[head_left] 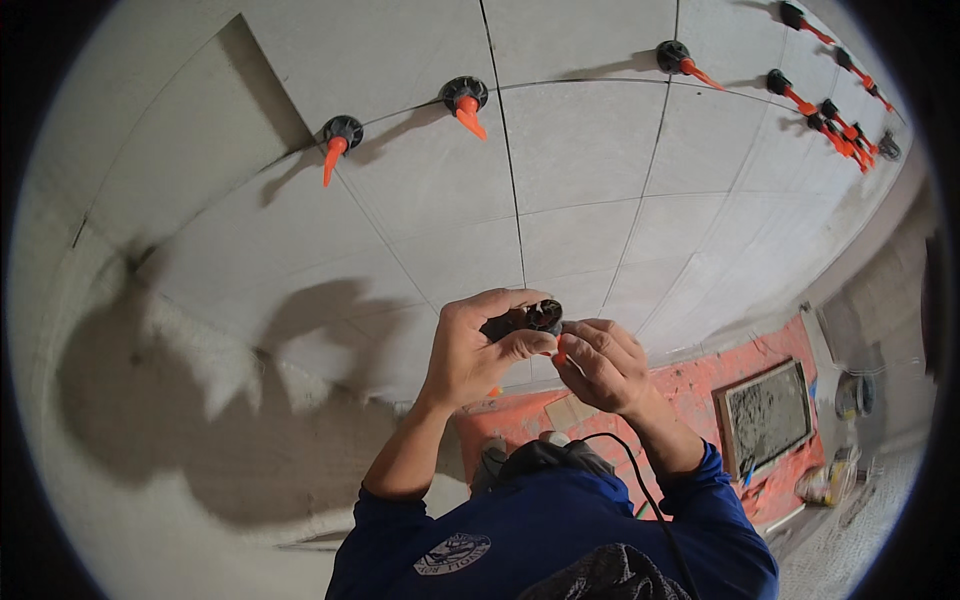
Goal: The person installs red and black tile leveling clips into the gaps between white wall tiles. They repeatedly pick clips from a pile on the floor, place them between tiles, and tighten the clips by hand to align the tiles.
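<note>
My left hand (475, 350) and my right hand (600, 362) meet in front of a wall of large grey tiles (580, 150). Between their fingers sits a black round tile-levelling cap (544, 316) with an orange spindle (560, 352) showing below it. The left thumb and fingers wrap the cap, while the right fingertips pinch the orange part. Both forearms come up from blue sleeves at the bottom.
Several black caps with orange spindles stick out of the tile joints, such as one cap (342, 135) at the left, another (464, 98) beside it, and a cluster (840, 125) at the top right. Below right lies an orange floor (700, 385) with a grey tray (765, 412). Bare mortar (180, 400) covers the lower left wall.
</note>
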